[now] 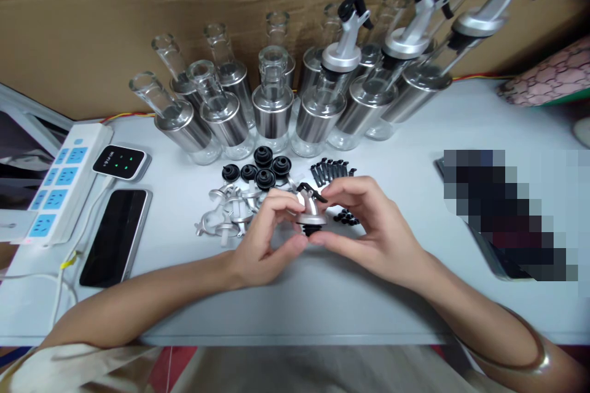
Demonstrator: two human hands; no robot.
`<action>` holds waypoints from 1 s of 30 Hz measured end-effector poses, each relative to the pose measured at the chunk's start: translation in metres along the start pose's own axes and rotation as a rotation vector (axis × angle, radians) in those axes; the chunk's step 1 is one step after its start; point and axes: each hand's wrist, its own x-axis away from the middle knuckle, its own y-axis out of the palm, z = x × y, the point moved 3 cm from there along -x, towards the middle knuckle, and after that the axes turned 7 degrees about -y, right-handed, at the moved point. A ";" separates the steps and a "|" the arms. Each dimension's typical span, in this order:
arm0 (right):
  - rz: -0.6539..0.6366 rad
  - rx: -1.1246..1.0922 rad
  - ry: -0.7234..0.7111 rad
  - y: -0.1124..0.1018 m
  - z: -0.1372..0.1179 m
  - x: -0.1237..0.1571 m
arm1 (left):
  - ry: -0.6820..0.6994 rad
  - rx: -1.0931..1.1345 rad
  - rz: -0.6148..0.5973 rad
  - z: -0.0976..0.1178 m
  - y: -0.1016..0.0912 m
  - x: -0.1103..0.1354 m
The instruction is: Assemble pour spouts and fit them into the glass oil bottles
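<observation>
Silver pourer [312, 217], partly hidden, is pinched by the curled left hand [268, 230] and, apparently, right hand [382, 233].

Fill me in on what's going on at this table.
A person's left hand and right hand hold a pour spout between them, with a black lever on top and a black stopper below. Loose metal spout pieces, black stoppers and black levers lie just beyond. Behind them, three bottles toward the right carry spouts; the three front bottles to their left have open necks.
</observation>
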 end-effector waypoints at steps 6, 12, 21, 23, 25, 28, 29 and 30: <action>0.021 0.024 0.016 -0.001 0.003 0.003 | 0.018 -0.082 0.040 -0.004 0.000 0.001; 0.055 -0.021 0.100 -0.001 0.005 0.002 | 0.010 -0.114 0.062 -0.006 0.000 0.000; 0.059 0.044 0.100 0.001 0.000 -0.001 | -0.056 -0.103 0.080 -0.006 0.000 0.000; 0.031 0.071 0.058 0.001 -0.003 -0.002 | -0.059 -0.117 0.075 -0.006 0.000 0.000; 0.002 0.092 0.040 0.000 -0.004 -0.003 | -0.047 -0.123 0.074 -0.006 0.000 0.001; -0.022 0.103 0.076 0.000 -0.002 -0.003 | -0.032 -0.090 0.102 -0.007 0.000 0.001; -0.010 0.092 0.096 0.000 -0.001 -0.002 | -0.036 -0.070 0.110 -0.007 0.000 0.001; 0.007 0.074 0.116 0.001 0.001 -0.001 | -0.039 -0.053 0.113 -0.008 0.000 0.001</action>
